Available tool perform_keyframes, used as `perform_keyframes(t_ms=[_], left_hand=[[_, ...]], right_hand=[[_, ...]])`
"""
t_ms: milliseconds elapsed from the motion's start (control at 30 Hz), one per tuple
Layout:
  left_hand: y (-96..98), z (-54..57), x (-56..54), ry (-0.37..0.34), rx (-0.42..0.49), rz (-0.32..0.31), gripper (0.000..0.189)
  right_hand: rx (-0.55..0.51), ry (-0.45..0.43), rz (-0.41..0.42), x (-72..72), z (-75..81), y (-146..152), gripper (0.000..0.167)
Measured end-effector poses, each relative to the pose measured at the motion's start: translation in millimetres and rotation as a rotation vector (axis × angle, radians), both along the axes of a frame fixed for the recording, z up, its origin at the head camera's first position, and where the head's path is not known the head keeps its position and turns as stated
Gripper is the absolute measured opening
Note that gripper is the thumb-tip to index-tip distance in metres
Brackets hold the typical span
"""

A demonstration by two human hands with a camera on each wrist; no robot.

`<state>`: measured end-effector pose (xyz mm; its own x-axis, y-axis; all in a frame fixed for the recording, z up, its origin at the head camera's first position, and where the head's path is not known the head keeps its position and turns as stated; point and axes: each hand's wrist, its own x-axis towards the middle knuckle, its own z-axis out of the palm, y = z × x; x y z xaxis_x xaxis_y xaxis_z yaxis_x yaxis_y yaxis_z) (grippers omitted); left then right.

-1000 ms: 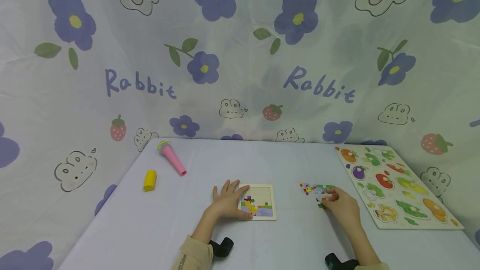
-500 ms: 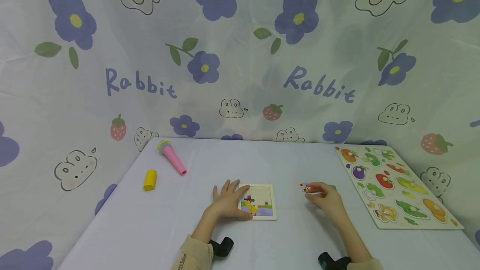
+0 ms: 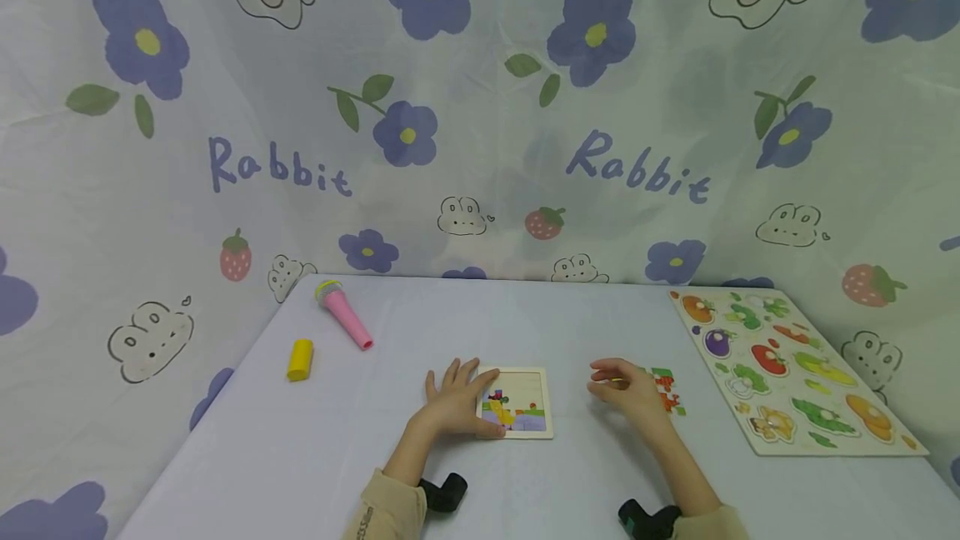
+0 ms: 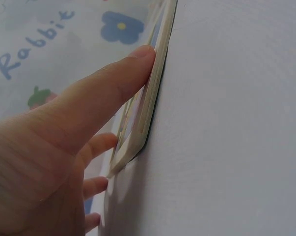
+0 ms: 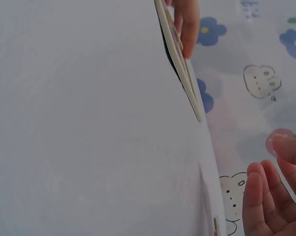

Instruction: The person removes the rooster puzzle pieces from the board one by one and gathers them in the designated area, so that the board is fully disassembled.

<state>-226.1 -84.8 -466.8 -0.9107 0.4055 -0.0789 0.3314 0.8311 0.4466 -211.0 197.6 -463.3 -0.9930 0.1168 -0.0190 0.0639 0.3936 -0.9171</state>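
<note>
In the head view, my left hand spreads its straight fingers at the left side of a small wooden puzzle frame. Its thumb touches the frame's near rim, and its index finger reaches the far rim. Colourful puzzle pieces fill the lower part of the frame; bare wood shows above them. My right hand hovers over loose puzzle pieces to the right. In the right wrist view its fingers are loosely bent, with no piece visible between them. A coloured bit shows through the finger gap; the hand covers several pieces.
A pink toy microphone and a yellow cylinder lie on the left of the white table. On the right lies a large vegetable puzzle board. A printed curtain hangs behind.
My right hand has moved left over the loose puzzle pieces, uncovering reddish ones on the right and covering those on the left. My left hand and the frame have stayed put.
</note>
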Motion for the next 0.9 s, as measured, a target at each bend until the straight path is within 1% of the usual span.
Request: perform_keyframes(t_ms=[333,700,900], left_hand=[[-0.4,-0.3,-0.4,-0.008,0.008,0.000,0.089],[-0.1,0.4,-0.9,-0.021,0.006,0.004,0.089],[-0.2,2.2,-0.7,-0.026,0.001,0.002,0.089]], right_hand=[[-0.037,0.043,0.060,-4.0,0.7,-23,0.031],[-0.049,0.051,0.100,-9.6,2.1,-48,0.027],[-0.042,0.059,0.121,-9.9,1.2,-59,0.025]])
